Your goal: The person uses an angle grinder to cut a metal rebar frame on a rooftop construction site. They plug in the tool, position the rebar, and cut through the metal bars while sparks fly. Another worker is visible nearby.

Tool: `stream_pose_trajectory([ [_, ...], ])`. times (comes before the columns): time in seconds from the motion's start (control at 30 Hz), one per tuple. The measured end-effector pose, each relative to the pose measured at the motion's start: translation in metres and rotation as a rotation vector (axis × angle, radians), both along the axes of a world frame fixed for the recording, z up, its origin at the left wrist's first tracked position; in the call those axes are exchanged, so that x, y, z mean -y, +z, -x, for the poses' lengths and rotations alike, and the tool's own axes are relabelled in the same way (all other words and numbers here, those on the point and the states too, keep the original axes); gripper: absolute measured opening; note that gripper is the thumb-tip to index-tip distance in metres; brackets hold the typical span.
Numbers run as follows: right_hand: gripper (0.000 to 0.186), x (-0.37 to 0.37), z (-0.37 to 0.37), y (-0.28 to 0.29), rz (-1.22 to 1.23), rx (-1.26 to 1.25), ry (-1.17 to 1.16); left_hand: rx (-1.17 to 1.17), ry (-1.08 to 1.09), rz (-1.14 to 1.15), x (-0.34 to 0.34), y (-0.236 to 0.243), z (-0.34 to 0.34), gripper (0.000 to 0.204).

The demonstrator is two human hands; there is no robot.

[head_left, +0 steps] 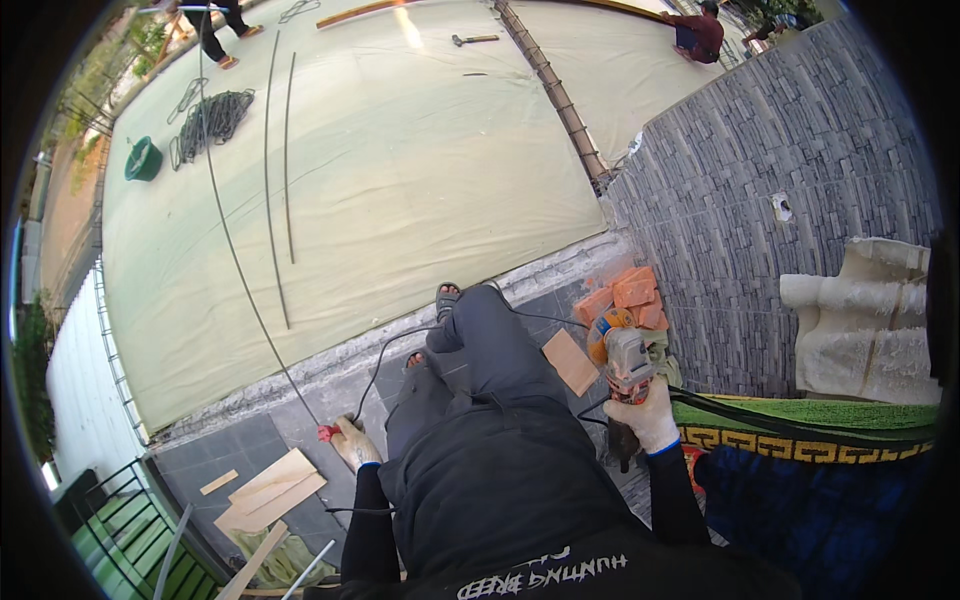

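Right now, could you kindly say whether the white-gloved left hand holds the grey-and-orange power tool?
No, the right hand grips the power tool, well away from the left hand.

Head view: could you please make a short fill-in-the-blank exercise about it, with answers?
Of the left hand and the right hand, the ____ one holds the power tool.
The container near the dark coil is ____ in colour.
In the picture, the container lies to the ____ of the hammer.

Missing words: right; green; left.
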State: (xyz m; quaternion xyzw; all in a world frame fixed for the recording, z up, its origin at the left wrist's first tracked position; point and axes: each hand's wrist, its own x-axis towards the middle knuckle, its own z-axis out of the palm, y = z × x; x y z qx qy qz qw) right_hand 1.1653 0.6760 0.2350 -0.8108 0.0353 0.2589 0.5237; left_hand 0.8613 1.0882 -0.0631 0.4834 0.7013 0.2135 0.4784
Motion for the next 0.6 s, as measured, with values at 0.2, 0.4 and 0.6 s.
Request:
stream_pose_trajectory([
  [0.2, 0.056, -0.038, -0.113, -0.080, 0.017, -0.038, -0.198, 0.155, -0.261, -0.055, -0.096, -0.028, -0.238, 0.039],
  [0.4, 0.062, -0.088, -0.339, -0.169, 0.044, -0.120, -0.272, 0.235, -0.125, 0.018, -0.160, -0.083, -0.459, 0.030],
  [0.6, 0.054, -0.114, -0.540, -0.138, 0.137, -0.122, -0.198, 0.265, -0.220, 0.092, -0.175, -0.074, -0.644, 0.032],
])
